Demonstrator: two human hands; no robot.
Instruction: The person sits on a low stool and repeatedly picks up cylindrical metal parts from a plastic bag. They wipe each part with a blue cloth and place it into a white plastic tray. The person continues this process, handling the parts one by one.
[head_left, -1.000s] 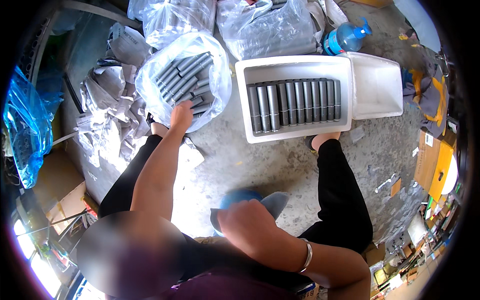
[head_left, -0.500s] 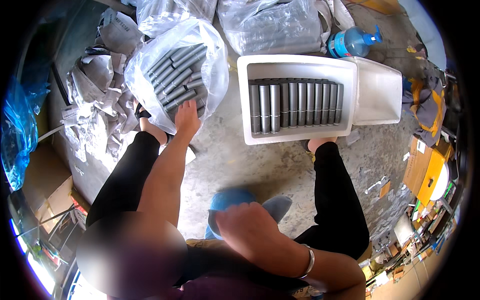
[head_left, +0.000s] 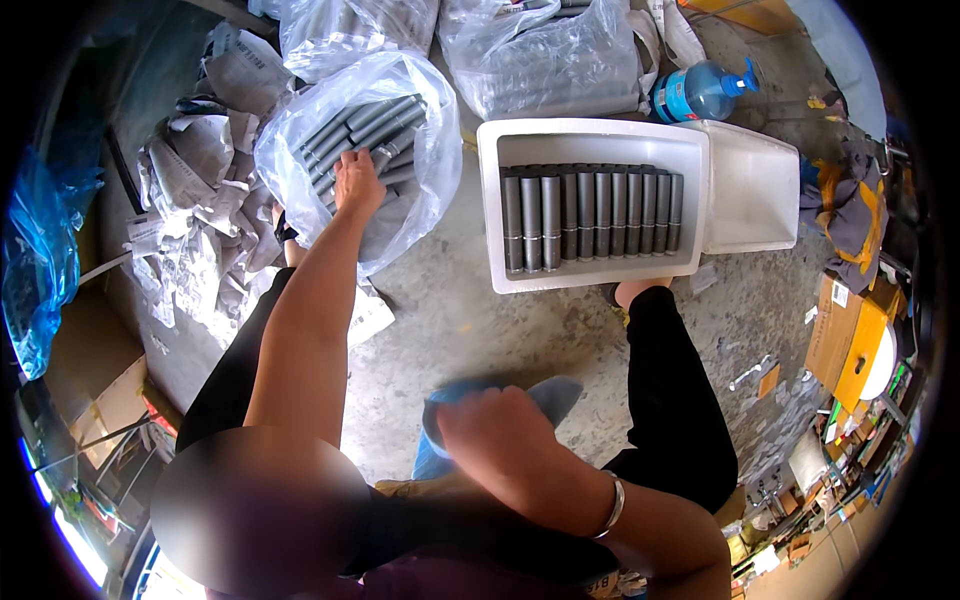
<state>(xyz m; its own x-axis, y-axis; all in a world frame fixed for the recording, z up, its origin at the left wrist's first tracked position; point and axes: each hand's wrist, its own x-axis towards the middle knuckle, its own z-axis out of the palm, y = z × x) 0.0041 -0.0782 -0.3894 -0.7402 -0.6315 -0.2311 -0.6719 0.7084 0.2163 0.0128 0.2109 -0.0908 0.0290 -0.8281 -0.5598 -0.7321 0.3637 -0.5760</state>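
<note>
My left hand (head_left: 357,182) reaches into an open clear plastic bag (head_left: 440,180) at the upper left. Its fingers are bent round a dark grey tube (head_left: 384,154) among the other grey tubes (head_left: 385,120) lying there; the fingertips are partly hidden. Close to my body, my right hand (head_left: 500,430) is closed and slightly blurred. A piece of grey cloth (head_left: 556,398) sticks out past its fingers, and something blue (head_left: 430,462) shows beneath it. Upright grey tubes (head_left: 602,215) stand side by side in a white foam box (head_left: 495,272) right of the bag.
A white lid or tray (head_left: 755,190) adjoins the box. Behind stand more filled plastic bags (head_left: 545,65) and a blue pump bottle (head_left: 705,92). Crumpled paper (head_left: 190,190) lies left of the open bag. Cartons (head_left: 835,315) and clutter line the right side.
My left hand has moved up and slightly left, deeper into the bag and onto the tubes. My right hand has shifted slightly, staying near my lap with the grey cloth.
</note>
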